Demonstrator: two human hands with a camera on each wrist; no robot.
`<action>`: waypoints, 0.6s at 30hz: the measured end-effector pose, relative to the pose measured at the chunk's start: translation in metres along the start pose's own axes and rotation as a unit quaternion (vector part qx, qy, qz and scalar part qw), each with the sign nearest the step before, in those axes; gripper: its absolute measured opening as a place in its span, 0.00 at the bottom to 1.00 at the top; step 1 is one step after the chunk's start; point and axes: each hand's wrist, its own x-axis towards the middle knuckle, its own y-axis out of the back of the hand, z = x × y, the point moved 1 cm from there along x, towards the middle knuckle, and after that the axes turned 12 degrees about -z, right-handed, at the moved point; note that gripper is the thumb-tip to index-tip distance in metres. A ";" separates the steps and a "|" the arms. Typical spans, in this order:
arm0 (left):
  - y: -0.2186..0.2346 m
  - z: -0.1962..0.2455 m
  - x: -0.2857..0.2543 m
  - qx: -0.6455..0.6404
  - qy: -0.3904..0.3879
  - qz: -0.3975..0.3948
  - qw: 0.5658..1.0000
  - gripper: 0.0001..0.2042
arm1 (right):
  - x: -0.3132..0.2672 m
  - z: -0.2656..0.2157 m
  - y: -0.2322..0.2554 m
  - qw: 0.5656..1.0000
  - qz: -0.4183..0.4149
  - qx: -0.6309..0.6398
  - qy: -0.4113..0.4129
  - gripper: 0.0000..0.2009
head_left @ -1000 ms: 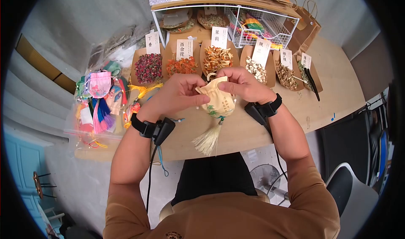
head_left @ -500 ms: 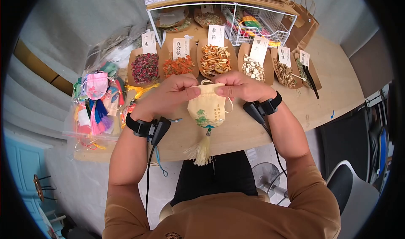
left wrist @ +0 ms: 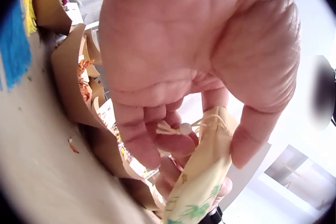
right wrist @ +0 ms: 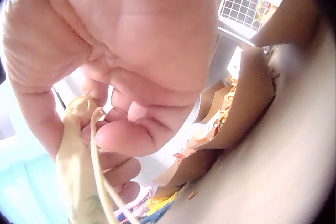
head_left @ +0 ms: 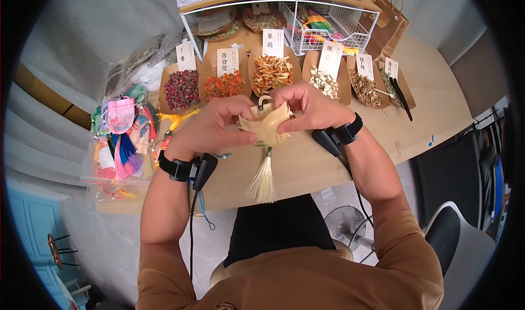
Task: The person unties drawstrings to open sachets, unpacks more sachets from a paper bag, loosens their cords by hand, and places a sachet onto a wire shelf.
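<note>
Both hands hold a small cream pouch by its top edge, above the table's near part. The left hand pinches its left side between thumb and fingers; the right hand pinches the right side. From the pouch's bottom hangs a pale tassel. Green print shows on the pouch in the left wrist view, with a white bead on a cord beside the fingers. A looped cream cord hangs by the right fingers in the right wrist view. The inside of the pouch cannot be made out.
Behind the hands stand labelled paper trays of dried flowers and herbs, including red buds and white pieces. Black tongs lie on the right tray. Colourful pouches pile up at left; a wire basket stands behind.
The pouch's mouth was pulled straight and flat half a second ago; now it is bunched and tilted, with its printed front less visible. The view has shifted slightly.
</note>
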 end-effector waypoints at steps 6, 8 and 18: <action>-0.002 0.006 0.000 0.098 -0.022 -0.036 0.994 0.07 | 0.006 -0.007 -0.007 0.993 -0.004 -0.091 0.073 0.08; -0.006 0.008 0.001 0.113 -0.032 -0.034 0.993 0.08 | 0.006 -0.016 -0.013 0.993 -0.001 -0.103 0.062 0.06; -0.004 0.008 -0.001 0.199 -0.027 -0.028 0.979 0.08 | 0.002 -0.018 -0.010 0.980 -0.016 -0.193 0.038 0.06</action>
